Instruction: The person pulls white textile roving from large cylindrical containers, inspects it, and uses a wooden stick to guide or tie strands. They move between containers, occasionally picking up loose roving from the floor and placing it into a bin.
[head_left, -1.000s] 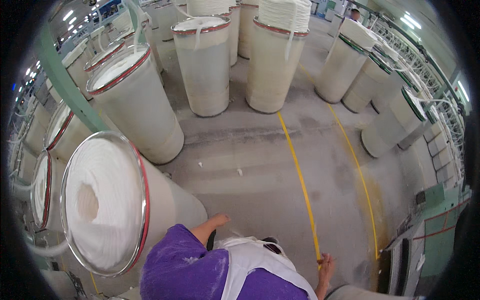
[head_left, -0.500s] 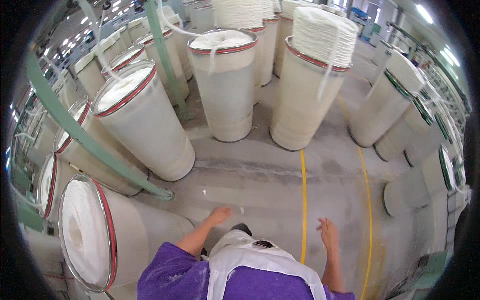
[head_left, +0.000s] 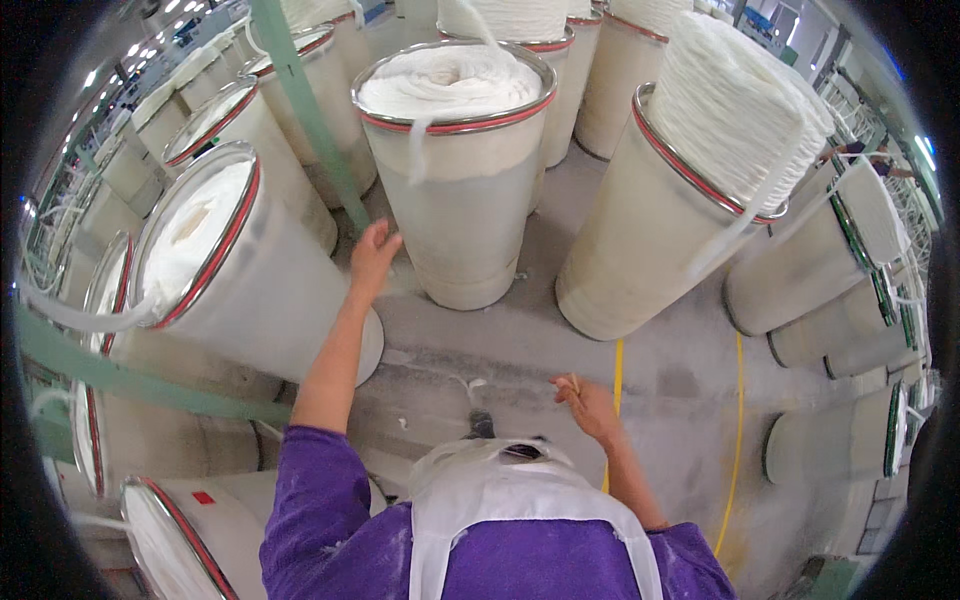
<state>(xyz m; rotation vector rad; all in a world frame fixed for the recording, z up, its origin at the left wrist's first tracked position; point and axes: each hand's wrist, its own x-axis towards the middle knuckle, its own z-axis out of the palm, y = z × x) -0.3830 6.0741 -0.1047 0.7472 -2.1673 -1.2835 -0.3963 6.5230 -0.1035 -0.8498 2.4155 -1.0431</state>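
My left hand (head_left: pixel 375 258) reaches forward between two tall cream-coloured cans, its fingers apart and nothing in them. Just right of it stands the middle can (head_left: pixel 465 215), upright, red-banded at the rim and filled with a coil of white sliver (head_left: pixel 450 80). A strand end hangs down its front. To the hand's left is another red-rimmed can (head_left: pixel 270 285), also with white sliver. Low over the floor, my right hand (head_left: pixel 588 405) has its fingers curled together; a thin pale bit shows at them, too small to name.
At right stands a can (head_left: pixel 640 230) with a tall sliver stack (head_left: pixel 740 110) rising above its rim. Green-rimmed cans (head_left: pixel 810 260) line the far right. A green post (head_left: pixel 305 110) and a low green bar (head_left: pixel 150 375) cross the left side. Yellow lines (head_left: pixel 738 440) mark the floor.
I have moved forward, so the cans appear nearer. My left arm has stretched out toward the middle can. My right hand has come inward and its fingers are more curled.
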